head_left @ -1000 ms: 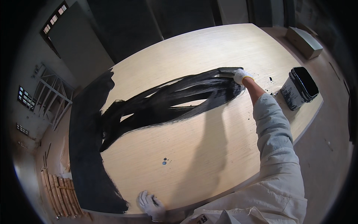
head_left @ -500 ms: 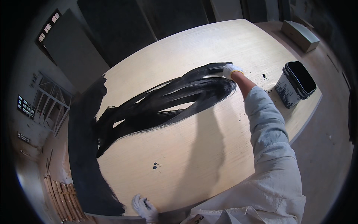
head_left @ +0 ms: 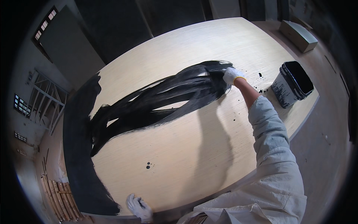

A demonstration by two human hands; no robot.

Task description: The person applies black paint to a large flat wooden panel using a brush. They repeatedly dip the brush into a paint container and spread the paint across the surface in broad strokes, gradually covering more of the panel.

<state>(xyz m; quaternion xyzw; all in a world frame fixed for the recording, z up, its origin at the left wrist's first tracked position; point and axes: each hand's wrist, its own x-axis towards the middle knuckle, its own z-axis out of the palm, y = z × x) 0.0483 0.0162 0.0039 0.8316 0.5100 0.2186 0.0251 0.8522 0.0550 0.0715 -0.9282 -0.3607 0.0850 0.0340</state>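
Board (head_left: 194,149), one, black-streaked; right hand (head_left: 232,75) fingers clenched, tool hidden; left hand (head_left: 138,207) fingers spread; one bucket (head_left: 292,84).

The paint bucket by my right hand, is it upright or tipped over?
Upright: the paint bucket stands on the board's right edge, open top up, no lid on it.

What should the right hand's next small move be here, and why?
Probably sweep the right hand back left along the black strokes: it sits at their right end, and bare board shows between and below them. The left hand rests on the near edge.
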